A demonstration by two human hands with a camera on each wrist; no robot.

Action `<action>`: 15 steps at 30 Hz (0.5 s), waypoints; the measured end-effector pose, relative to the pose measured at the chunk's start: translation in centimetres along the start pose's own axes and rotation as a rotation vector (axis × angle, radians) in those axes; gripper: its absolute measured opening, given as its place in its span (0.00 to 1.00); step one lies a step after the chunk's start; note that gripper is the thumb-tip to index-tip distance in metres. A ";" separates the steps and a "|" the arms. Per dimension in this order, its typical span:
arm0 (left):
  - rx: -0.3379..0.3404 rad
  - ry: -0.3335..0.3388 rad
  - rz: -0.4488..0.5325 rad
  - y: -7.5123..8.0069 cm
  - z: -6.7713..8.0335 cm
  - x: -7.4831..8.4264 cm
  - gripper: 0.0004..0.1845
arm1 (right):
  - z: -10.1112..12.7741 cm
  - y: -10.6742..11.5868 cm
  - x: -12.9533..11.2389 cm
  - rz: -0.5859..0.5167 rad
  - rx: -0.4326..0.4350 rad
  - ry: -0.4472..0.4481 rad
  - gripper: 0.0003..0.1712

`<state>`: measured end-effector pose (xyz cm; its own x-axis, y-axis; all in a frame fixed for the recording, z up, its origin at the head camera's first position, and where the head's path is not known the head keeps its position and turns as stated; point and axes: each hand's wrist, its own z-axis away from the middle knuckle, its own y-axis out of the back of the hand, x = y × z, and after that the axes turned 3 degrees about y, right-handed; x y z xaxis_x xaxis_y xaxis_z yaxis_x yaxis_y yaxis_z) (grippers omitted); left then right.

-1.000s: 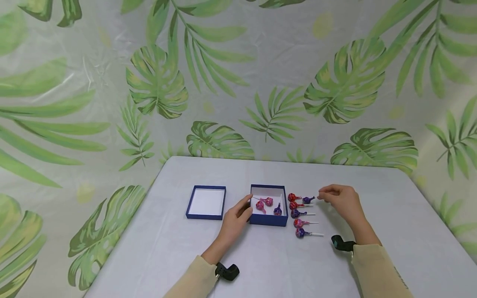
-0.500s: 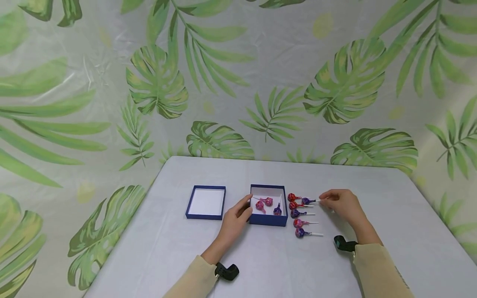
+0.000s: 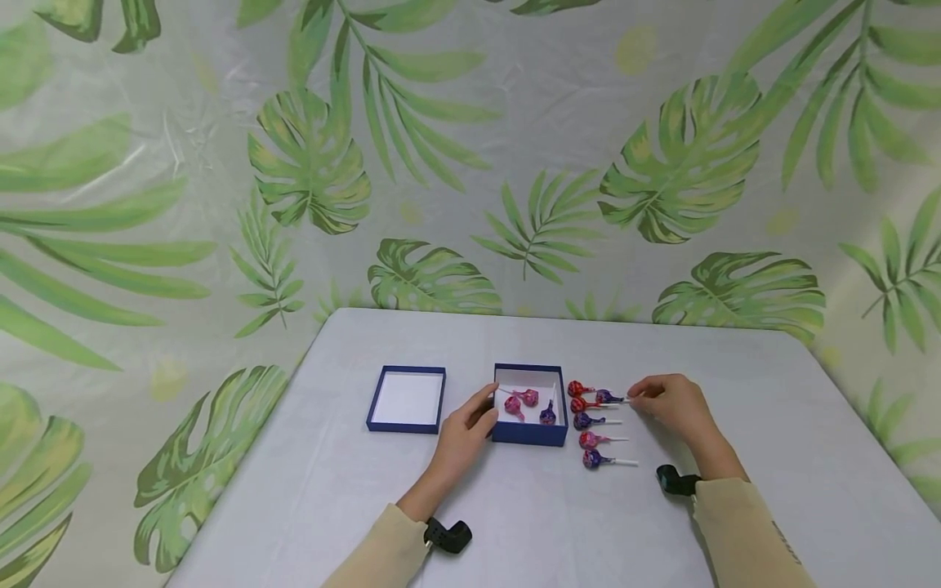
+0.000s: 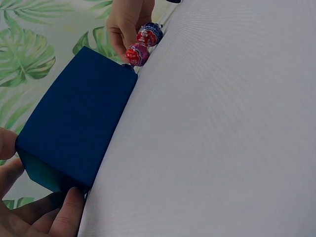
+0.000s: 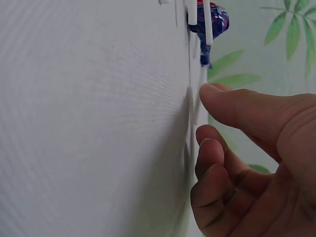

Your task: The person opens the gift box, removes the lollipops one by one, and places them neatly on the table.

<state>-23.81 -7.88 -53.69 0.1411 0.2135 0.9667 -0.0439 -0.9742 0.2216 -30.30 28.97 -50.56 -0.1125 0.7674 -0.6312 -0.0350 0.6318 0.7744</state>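
My left hand (image 3: 461, 437) holds the left side of an open blue box (image 3: 529, 434), with fingers at its rim and near its front corner. Inside the box lie two pink lollipops and a purple lollipop (image 3: 547, 415). My right hand (image 3: 672, 404) pinches the stick end of another purple lollipop (image 3: 605, 397), whose wrapped head lies beside a red lollipop (image 3: 576, 389). In the right wrist view the thumb (image 5: 237, 106) reaches toward the lollipops while the other fingers curl in. The left wrist view shows the box's blue outer wall (image 4: 79, 113) up close.
Nearer me, a column of lollipops runs down the box's right side: a second red lollipop (image 3: 579, 405), a purple one, a pink lollipop (image 3: 588, 440) and another purple one. The shallow blue lid (image 3: 404, 428) lies left, white inside up. A leaf-print sheet (image 3: 544, 163) hangs behind the table.
My right hand has shifted slightly toward me, and the purple lollipop's stick has swung down with it. My left hand and the box have stayed put.
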 end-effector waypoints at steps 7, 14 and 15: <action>-0.002 -0.007 0.010 -0.1 0.0 -0.1 0.24 | 0.0 -0.2 0.6 0.056 0.016 0.040 0.03; -0.002 -0.001 0.008 0.0 0.1 0.1 0.24 | -0.2 -0.1 0.9 0.058 0.011 0.051 0.04; -0.003 -0.003 0.008 0.0 0.1 0.0 0.24 | -0.2 0.0 0.9 0.054 0.009 0.047 0.05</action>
<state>-23.72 -7.85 -53.69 0.1432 0.2059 0.9680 -0.0480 -0.9755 0.2146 -30.58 29.60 -51.12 -0.1600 0.7949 -0.5853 -0.0183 0.5904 0.8069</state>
